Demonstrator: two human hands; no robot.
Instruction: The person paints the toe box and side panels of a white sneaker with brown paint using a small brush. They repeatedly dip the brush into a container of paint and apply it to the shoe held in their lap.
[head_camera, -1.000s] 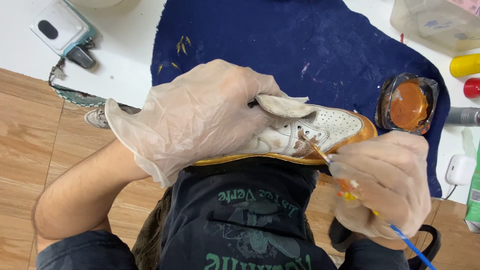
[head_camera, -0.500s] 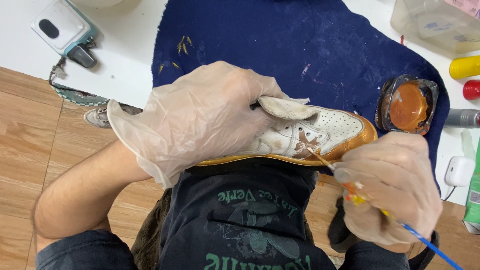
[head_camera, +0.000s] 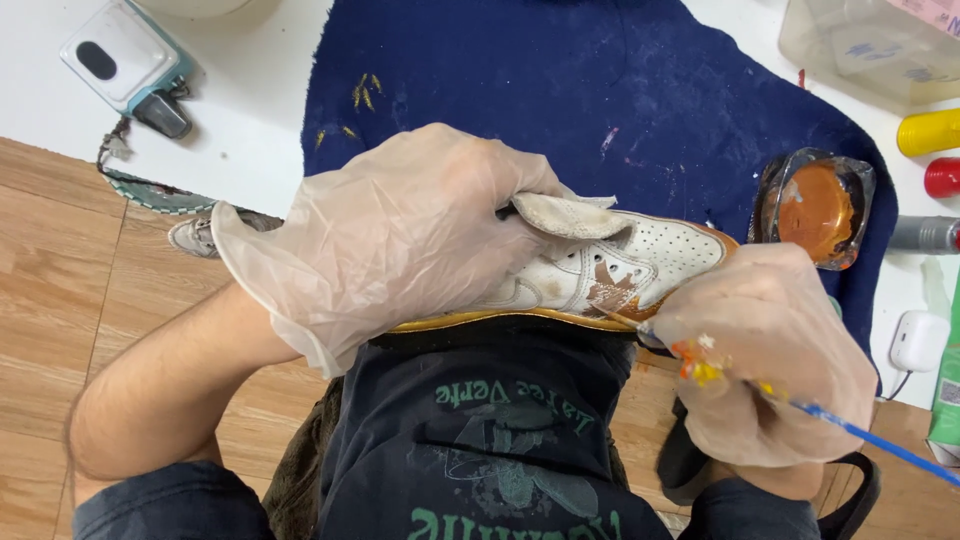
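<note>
A white sneaker (head_camera: 640, 262) with a perforated toe and an orange-painted sole edge lies on its side across my lap. My left hand (head_camera: 400, 230), in a thin translucent glove, grips the shoe's heel and tongue. My gloved right hand (head_camera: 770, 350) pinches a thin paintbrush (head_camera: 850, 430) with a blue handle; its tip touches a brown painted patch on the shoe's side. A small clear dish of orange-brown paint (head_camera: 815, 205) sits just beyond the toe.
A dark blue cloth (head_camera: 600, 90) covers the white tabletop (head_camera: 250, 100). A yellow bottle (head_camera: 928, 130), a red cap (head_camera: 942, 177), a clear plastic box (head_camera: 870, 45), a white charger (head_camera: 915, 340) and a teal device (head_camera: 125, 60) lie around. Wooden floor (head_camera: 60, 300) is at left.
My right hand has shifted slightly right and down with the brush, stroking along the shoe's side. The brown patch has grown. My left hand keeps the same hold.
</note>
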